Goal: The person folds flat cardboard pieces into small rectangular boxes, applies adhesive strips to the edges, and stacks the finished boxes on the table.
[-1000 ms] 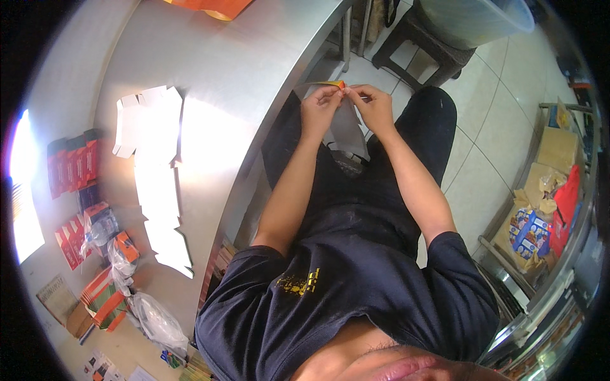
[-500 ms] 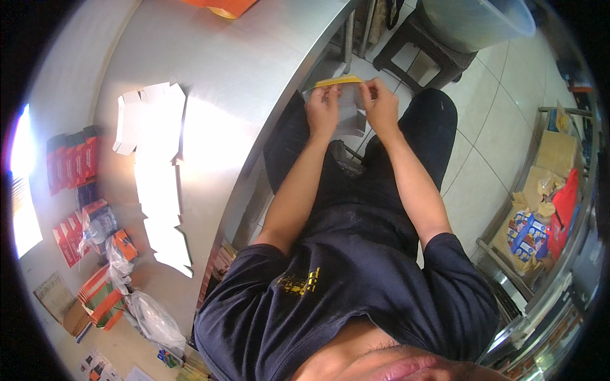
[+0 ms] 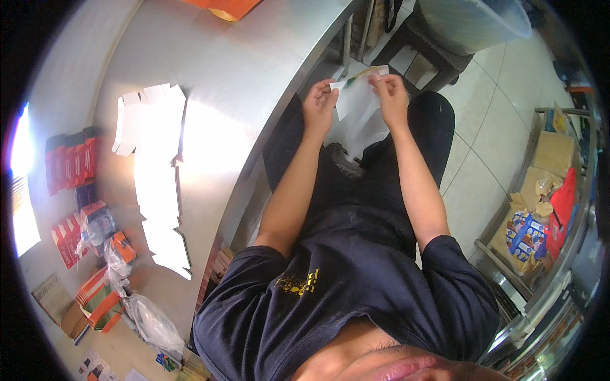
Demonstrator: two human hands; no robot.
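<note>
Up at the far right, a wide, translucent plastic tub (image 3: 473,25) on a dark brown stool (image 3: 438,39); impossible to tell what the tub contains. Along the table's left side, a crumpled clear plastic bag (image 3: 152,322), near an orange, white and green striped package (image 3: 100,303) and a row of upright red packets (image 3: 70,162). At the right, on a metal-framed rack, brown cardboard (image 3: 554,152) with a blue patterned packet (image 3: 526,236) and a bright red fabric-like bag (image 3: 562,206) beside it.

Between the 2 hands, over the lap and off the table, a thin, folded card sheet (image 3: 361,120), white to pale grey, with a narrow yellow-green edge along the top and a blurred panel hanging toward the knees. Left hand (image 3: 319,105) pinching a white flap between thumb and fingers; right hand (image 3: 393,101) pinching the opposite upper corner, fingers bent.

On the brushed-metal table (image 3: 254,70), flat white die-cut card (image 3: 155,184) with notched tabs, under strong glare; no telling how many layers. At the top edge, an orange sheet (image 3: 232,9). Below, pale square floor tiles (image 3: 483,133) with dark joints.
</note>
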